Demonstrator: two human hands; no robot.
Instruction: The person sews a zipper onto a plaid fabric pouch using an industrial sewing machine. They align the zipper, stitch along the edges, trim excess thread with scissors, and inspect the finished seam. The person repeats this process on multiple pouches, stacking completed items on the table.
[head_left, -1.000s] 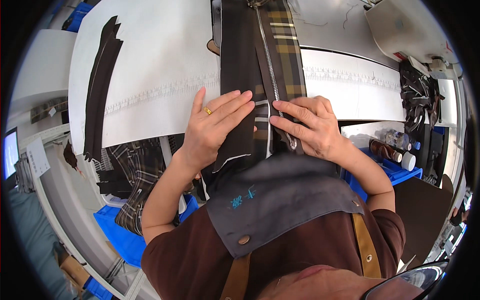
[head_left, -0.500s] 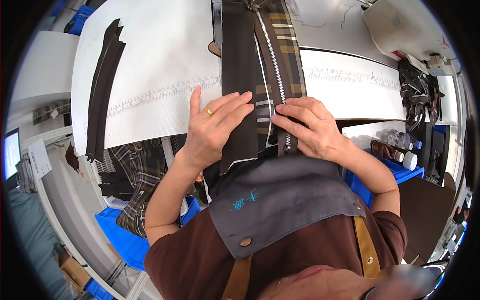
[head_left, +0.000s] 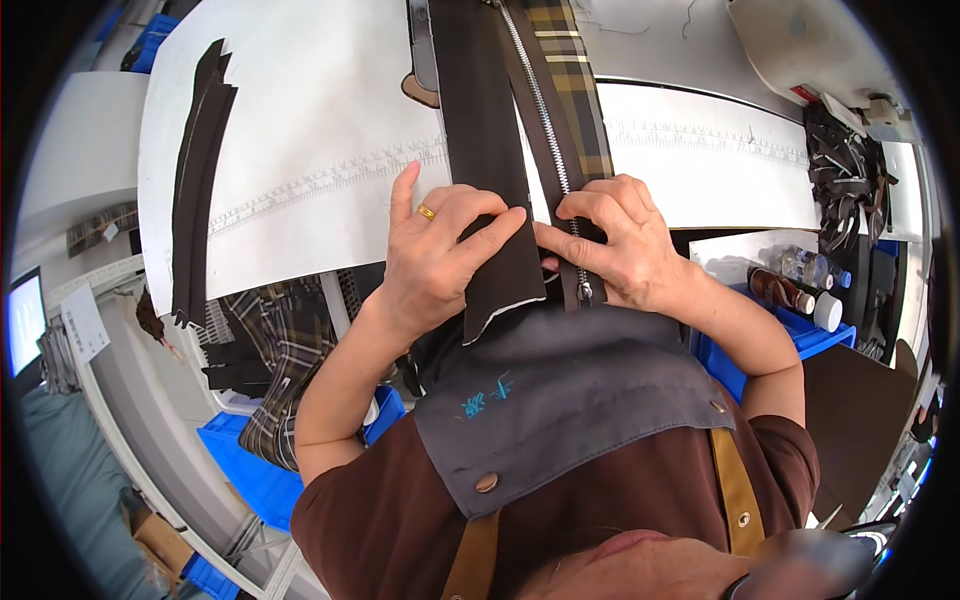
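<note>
At the desk's (head_left: 320, 110) near edge, my left hand (head_left: 440, 250) bends its fingers onto the dark strip (head_left: 485, 140), little finger spread; my right hand (head_left: 622, 248) curls over the zip (head_left: 543, 115), just right. Both thumbs mostly hidden, I cannot tell whether either pinches. Plaid cloth (head_left: 577, 100) shows right of the zip.

On the grey apron (head_left: 580, 390) there are small characters (head_left: 487, 398), which are embroidered in blue. Along the white counter (head_left: 290, 90) runs a printed ruler scale (head_left: 330, 178); its small figures (head_left: 380, 161) are too faint for sure reading. At the left side, a white paper sheet (head_left: 95, 342) carries some faint print (head_left: 83, 318), also not readable.
</note>
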